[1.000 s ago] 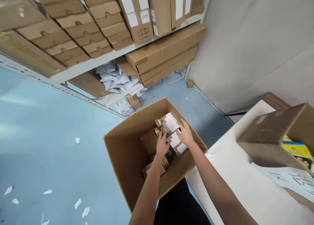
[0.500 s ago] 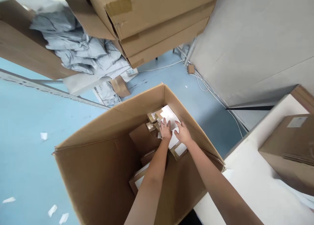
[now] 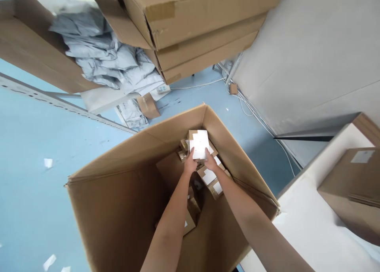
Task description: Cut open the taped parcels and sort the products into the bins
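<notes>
Deep inside a large open cardboard box [image 3: 118,208], both hands grip a small carton [image 3: 199,142] with a white label on top. My left hand [image 3: 190,161] closes on its near left side, and my right hand [image 3: 210,161] closes on its near right side. Under and beside it lie other small labelled cartons, among them a carton [image 3: 208,176] just below my right hand and a taped carton [image 3: 182,156] to the left. A further carton [image 3: 189,223] lies lower down, partly hidden by my left forearm.
Grey plastic mailer bags [image 3: 103,54] are heaped on a shelf at upper left, beside stacked large cartons [image 3: 204,22]. A white table [image 3: 308,232] bears another carton [image 3: 353,185] at right. Cables [image 3: 258,115] run along the wall; paper scraps [image 3: 48,163] dot the blue floor.
The small labelled carton has turned and shifted slightly left, uncovering cartons beneath. My hands have moved from its top to grips on its two sides. The view has shifted a little.
</notes>
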The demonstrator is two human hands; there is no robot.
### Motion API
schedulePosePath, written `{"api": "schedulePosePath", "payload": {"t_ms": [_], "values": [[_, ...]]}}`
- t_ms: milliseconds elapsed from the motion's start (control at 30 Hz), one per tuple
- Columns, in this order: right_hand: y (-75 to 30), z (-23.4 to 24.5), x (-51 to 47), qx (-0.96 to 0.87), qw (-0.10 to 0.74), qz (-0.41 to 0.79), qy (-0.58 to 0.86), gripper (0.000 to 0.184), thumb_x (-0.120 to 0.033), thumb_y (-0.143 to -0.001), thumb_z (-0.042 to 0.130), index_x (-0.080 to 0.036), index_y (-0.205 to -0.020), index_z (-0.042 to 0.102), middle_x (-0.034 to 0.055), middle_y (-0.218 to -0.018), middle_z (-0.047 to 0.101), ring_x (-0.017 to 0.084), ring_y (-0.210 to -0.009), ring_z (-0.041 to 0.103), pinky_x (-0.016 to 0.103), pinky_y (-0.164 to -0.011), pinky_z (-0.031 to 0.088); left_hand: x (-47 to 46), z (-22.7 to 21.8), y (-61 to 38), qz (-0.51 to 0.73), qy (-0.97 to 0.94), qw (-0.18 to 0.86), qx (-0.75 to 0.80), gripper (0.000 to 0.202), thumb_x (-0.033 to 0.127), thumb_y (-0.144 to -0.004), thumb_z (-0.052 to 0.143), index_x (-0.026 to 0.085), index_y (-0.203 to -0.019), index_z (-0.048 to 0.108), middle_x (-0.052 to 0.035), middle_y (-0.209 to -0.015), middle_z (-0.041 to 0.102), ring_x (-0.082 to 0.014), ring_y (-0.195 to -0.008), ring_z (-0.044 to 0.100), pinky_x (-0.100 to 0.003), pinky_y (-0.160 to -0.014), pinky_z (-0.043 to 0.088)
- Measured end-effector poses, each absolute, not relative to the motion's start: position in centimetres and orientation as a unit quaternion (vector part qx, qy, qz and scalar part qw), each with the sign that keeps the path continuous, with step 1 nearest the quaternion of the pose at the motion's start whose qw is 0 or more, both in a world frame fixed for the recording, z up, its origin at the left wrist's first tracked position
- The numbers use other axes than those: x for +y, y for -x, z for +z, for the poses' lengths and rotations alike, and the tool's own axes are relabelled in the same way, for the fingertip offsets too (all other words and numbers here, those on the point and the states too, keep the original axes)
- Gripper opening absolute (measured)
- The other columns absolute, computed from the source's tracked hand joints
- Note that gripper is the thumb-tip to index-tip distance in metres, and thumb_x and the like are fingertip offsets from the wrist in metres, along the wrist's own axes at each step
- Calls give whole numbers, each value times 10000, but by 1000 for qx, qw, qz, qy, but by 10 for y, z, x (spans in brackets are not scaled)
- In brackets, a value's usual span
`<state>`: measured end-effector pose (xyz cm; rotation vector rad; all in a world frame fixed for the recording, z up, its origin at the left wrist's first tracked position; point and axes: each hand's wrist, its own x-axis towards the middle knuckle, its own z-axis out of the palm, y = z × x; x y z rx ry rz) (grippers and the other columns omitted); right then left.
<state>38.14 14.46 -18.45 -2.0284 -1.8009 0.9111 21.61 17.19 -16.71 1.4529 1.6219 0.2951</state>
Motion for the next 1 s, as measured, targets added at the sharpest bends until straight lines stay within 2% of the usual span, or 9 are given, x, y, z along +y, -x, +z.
{"api": "schedulePosePath", "payload": {"t_ms": [100,200,333,433,500,600,700,833,1000], "values": [[-374,-156,115,-573,65,372,728,797,-174,-866,643,-167,-1624,397,133,-1204,698,264,-1016,698,352,-923,541,158,-134,-207,122,-598,455,648,861,103,-857,705,329,-1622,382,-33,-1604,519,-229,-1414,556,-346,-1177,453],[-378,-109,86,-578,10,354,735,701,-257,-932,634,-181,-1603,445,151,-1216,688,272,-1071,679,351,-988,499,132,-92,-198,99,-601,458,647,778,136,-871,715,333,-1580,464,-20,-1514,618,-212,-1365,601,-310,-1167,439],[-381,-35,64,-615,2,298,730,588,-240,-968,575,-219,-1553,528,147,-1221,673,264,-1122,659,335,-1034,474,90,-30,-189,71,-591,458,660,708,227,-886,738,319,-1551,514,-48,-1361,728,-246,-1231,696,-339,-1106,481],[-375,20,51,-638,34,255,726,547,-200,-956,553,-217,-1502,590,145,-1185,671,273,-1117,652,341,-1033,484,65,19,-184,107,-591,456,657,692,250,-906,714,313,-1561,499,-48,-1326,747,-238,-1191,718,-327,-1075,502],[-367,52,37,-634,76,224,736,561,-174,-945,531,-206,-1503,584,148,-1166,667,277,-1101,652,349,-1018,502,51,52,-183,163,-601,447,642,691,232,-910,688,312,-1567,489,-46,-1401,704,-235,-1227,702,-327,-1084,504],[-358,91,4,-607,170,166,759,629,-173,-942,492,-215,-1569,490,154,-1257,623,294,-1183,619,393,-1035,518,31,99,-188,264,-626,432,593,693,197,-907,639,316,-1571,482,-27,-1533,594,-226,-1351,620,-327,-1130,486],[-362,124,-40,-563,262,100,778,669,-178,-950,441,-257,-1614,409,149,-1407,534,309,-1322,546,449,-1082,511,6,135,-204,328,-646,438,532,686,201,-914,602,318,-1577,474,-14,-1553,570,-222,-1401,576,-339,-1158,478],[-393,160,-110,-526,326,37,785,683,-161,-955,391,-314,-1621,379,117,-1510,454,292,-1415,484,471,-1152,469,-40,161,-242,355,-669,478,446,673,249,-934,586,302,-1592,453,-30,-1571,550,-235,-1432,545,-381,-1195,455],[-437,173,-218,-430,326,-6,842,670,-196,-970,382,-341,-1623,366,104,-1481,485,284,-1358,537,461,-1093,520,-114,166,-307,319,-691,544,354,716,233,-903,602,286,-1599,443,-43,-1566,560,-244,-1442,532,-394,-1209,446]]}}
